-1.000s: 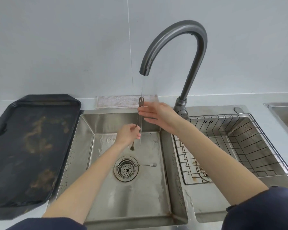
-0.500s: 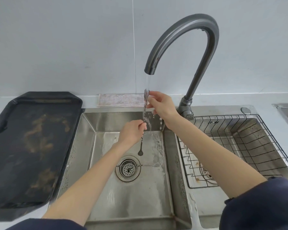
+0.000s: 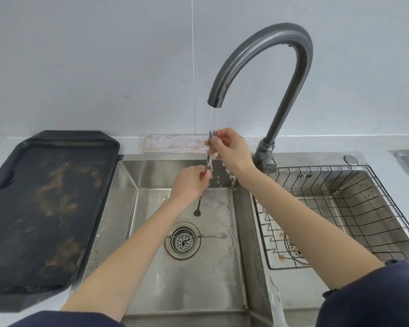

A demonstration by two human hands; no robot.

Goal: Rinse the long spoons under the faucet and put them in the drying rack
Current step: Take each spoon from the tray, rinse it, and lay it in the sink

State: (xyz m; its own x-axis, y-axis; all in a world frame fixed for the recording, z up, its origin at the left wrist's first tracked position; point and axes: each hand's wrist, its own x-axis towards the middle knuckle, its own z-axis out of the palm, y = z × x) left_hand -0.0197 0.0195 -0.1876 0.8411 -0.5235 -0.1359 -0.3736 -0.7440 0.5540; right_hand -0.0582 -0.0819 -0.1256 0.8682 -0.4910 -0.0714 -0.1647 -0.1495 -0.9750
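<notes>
Our right hand (image 3: 232, 151) pinches the top of a long spoon (image 3: 202, 197) with closed fingers, and our left hand (image 3: 190, 182) pinches its middle. The spoon stands upright in the water from the faucet (image 3: 265, 67), over the left sink (image 3: 128, 185). Another one (image 3: 210, 236) lies across the drain, and the drying rack (image 3: 376, 208) sits on the right.

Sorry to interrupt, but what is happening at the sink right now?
A person holds a long utensil upright under the running faucet, right hand near its top, left hand lower down. A second utensil lies across the drain in the sink. No utensil shows in the rack.
</notes>
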